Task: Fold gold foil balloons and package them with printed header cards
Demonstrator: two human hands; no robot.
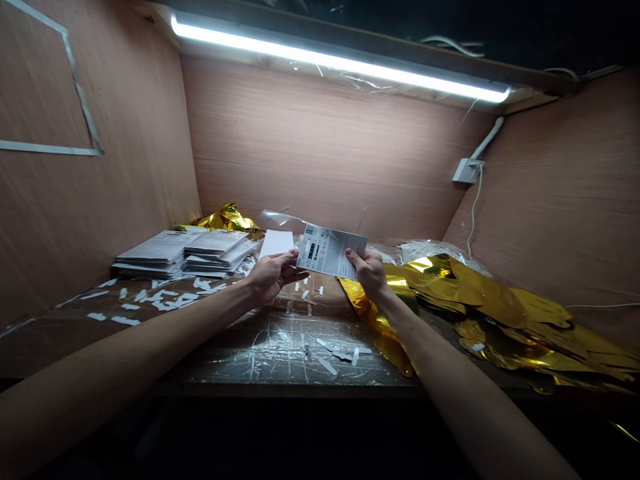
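A grey printed card (333, 250) with a barcode and a hang slot is held up over the bench in front of me. My right hand (369, 268) grips its right end, thumb on top of the printed face. At the card's left edge, my left hand (277, 273) has its thumb and fingers closed, with some fingers reaching under the corner. A clear plastic film (283, 218) sticks out beyond the card's upper left. Just behind my left hand is a blank white card (277, 244); whether it touches the hand I cannot tell.
Stacks of white cards (155, 250) stand on the left. White paper scraps (173, 300) lie scattered on the film-covered bench (250, 353). Flat gold foil sheets (480, 293) are heaped at right, and crumpled gold foil (227, 218) sits at back left. A lit tube (340, 60) hangs above.
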